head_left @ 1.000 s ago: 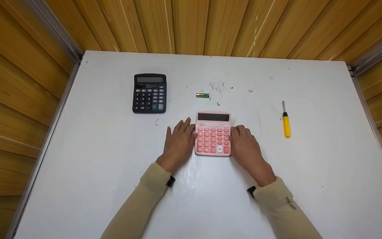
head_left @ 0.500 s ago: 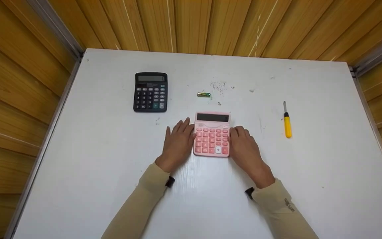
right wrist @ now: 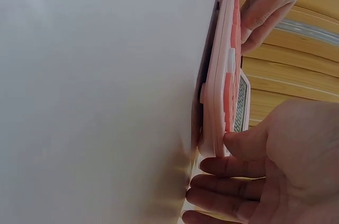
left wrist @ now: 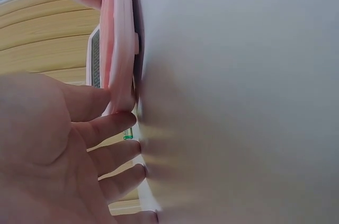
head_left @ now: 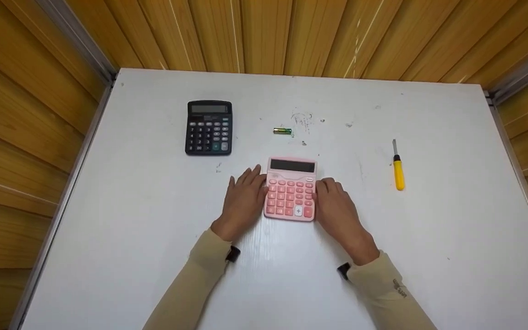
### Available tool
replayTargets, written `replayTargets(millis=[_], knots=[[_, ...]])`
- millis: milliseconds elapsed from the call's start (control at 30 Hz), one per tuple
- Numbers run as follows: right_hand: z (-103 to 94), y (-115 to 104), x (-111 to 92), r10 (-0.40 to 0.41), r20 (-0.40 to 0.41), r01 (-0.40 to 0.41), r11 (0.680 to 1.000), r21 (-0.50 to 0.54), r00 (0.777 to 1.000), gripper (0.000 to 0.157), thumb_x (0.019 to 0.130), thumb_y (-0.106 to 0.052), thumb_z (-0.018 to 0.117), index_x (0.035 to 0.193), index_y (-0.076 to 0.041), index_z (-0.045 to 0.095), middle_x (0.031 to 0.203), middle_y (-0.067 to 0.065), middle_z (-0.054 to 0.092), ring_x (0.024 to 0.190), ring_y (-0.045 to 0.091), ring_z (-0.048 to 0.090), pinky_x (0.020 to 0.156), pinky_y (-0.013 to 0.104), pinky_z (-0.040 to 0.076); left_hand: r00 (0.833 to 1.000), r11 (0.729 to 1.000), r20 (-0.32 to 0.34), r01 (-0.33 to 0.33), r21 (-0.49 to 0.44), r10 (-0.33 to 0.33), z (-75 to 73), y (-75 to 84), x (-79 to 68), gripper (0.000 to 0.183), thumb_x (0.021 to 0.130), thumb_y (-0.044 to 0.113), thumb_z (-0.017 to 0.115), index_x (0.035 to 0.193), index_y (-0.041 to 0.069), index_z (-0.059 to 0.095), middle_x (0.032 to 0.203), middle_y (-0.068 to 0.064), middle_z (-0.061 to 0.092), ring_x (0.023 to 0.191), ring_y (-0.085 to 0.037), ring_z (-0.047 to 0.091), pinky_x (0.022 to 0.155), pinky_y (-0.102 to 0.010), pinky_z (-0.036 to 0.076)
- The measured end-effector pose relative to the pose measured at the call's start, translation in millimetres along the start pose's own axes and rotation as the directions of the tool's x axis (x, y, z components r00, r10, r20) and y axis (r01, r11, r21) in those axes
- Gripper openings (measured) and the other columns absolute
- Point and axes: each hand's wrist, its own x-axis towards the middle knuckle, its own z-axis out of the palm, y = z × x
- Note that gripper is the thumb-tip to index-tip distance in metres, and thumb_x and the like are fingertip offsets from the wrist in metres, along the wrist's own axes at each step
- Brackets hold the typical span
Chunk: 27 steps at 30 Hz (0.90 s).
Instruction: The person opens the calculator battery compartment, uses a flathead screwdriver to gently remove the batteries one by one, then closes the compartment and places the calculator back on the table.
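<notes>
A pink desk calculator (head_left: 290, 189) lies face up on the white table, its screen end away from me and turned slightly. My left hand (head_left: 241, 201) holds its left side; in the left wrist view the thumb and index finger (left wrist: 108, 126) pinch the pink edge while the other fingertips rest on the tabletop. On the opposite side my right hand (head_left: 339, 206) grips the calculator (right wrist: 216, 86), thumb on the upper edge and index finger beside it, as the right wrist view shows. Its underside is hidden in the head view.
Beyond the left hand lies a black calculator (head_left: 209, 128). A green battery (head_left: 282, 131) rests behind the pink calculator. Off to the right is a screwdriver (head_left: 398, 173) with a yellow handle. Wood-look panels (head_left: 264, 36) border the white table (head_left: 452, 192).
The pink calculator has slid a little toward me and left, turning slightly, with both hands moving along on its sides. The black calculator, battery and screwdriver stay in place.
</notes>
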Motion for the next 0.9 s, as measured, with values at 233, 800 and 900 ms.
replayTargets(millis=[233, 800, 900], knots=[[1.9, -3.1, 1.6, 0.004, 0.003, -0.004, 0.999, 0.036, 1.000, 0.040, 0.110, -0.016, 0.058, 0.138, 0.014, 0.058, 0.135, 0.027, 0.057, 0.122, 0.039, 0.057, 0.099, 0.052, 0.053, 1.000, 0.997, -0.026, 0.001, -0.072, -0.003, -1.0, -6.4, -6.8, 0.043, 0.114, 0.029, 0.052, 0.151, 0.008, 0.058, 0.169, -0.008, 0.038, 0.158, -0.030, 0.029, 0.127, -0.059, 0.014], [4.7, 4.3, 7.5, 0.130, 0.085, -0.152, 0.924, 0.350, 0.988, 0.031, 0.112, -0.013, 0.054, 0.135, 0.007, 0.058, 0.132, 0.022, 0.049, 0.118, 0.032, 0.059, 0.103, 0.050, 0.051, 0.999, 0.978, -0.033, -0.020, -0.208, 0.014, 0.8, -17.2, -10.5, 0.041, 0.111, 0.026, 0.055, 0.147, 0.007, 0.060, 0.170, -0.010, 0.035, 0.159, -0.029, 0.025, 0.129, -0.051, 0.007], [2.3, 4.7, 8.3, 0.144, 0.118, -0.177, 0.922, 0.346, 0.982, 0.032, 0.113, -0.015, 0.055, 0.137, 0.006, 0.058, 0.130, 0.022, 0.049, 0.114, 0.032, 0.061, 0.101, 0.049, 0.052, 1.000, 0.977, -0.025, -0.016, -0.211, 0.011, 2.8, -17.1, -10.0, 0.046, 0.111, 0.027, 0.054, 0.153, 0.008, 0.057, 0.171, -0.009, 0.034, 0.160, -0.029, 0.024, 0.129, -0.051, 0.006]])
